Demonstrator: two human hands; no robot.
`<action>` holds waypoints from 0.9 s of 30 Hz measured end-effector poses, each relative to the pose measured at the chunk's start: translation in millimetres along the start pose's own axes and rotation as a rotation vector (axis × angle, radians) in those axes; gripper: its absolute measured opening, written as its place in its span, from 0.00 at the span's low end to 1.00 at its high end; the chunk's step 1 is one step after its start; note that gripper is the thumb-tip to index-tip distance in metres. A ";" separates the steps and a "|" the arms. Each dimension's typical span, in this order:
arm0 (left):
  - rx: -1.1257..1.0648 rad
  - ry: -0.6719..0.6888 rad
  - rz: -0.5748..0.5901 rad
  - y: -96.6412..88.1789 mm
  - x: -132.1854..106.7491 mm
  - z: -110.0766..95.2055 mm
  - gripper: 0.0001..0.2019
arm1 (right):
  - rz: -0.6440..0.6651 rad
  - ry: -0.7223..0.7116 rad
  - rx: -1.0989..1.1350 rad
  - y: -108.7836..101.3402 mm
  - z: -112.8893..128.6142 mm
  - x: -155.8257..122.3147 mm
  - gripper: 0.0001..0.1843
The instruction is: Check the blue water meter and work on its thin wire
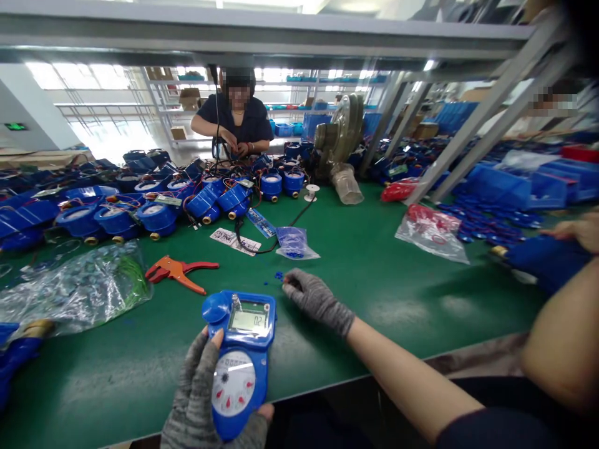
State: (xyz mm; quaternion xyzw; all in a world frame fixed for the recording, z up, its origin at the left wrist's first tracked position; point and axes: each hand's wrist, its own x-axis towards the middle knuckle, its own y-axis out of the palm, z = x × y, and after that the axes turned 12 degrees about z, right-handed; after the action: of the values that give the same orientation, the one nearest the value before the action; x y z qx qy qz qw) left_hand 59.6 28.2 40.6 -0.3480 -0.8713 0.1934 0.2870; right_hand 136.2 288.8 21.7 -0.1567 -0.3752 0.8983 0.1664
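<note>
My left hand (pixel 201 386), in a grey fingerless glove, is wrapped around a blue water meter (pixel 269 368) at the table's near edge. The meter has a lit display reading 0.2 and a round dial with red pointers below it. My right hand (pixel 318 299), also gloved in grey, rests on the green table beside a few tiny blue pieces (pixel 279 275). Its fingertips are curled together, and whatever may be between them is hidden. Just beyond lies a plastic bag of small blue parts (pixel 296 242). Orange wire strippers (pixel 180 272) lie left of the meter.
Many blue meters (pixel 156 218) with loose wires line the table's far side. A bag with green wires (pixel 107 280) lies left. A blower (pixel 344 131), a bag of red rings (pixel 430 231) and blue bins (pixel 505 184) stand right. A co-worker (pixel 234 118) works opposite; another person's arm reaches in at right.
</note>
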 end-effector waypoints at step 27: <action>0.157 0.281 0.247 -50.6 37.3 46.3 0.20 | -0.062 0.127 -0.562 -1.2 4.9 24.1 0.16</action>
State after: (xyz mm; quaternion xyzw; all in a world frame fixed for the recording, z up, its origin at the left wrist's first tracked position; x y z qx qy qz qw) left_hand -16.9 14.0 46.2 -0.4524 -0.7555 0.2443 0.4060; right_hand 112.8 296.6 22.0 -0.2412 -0.6029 0.7419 0.1670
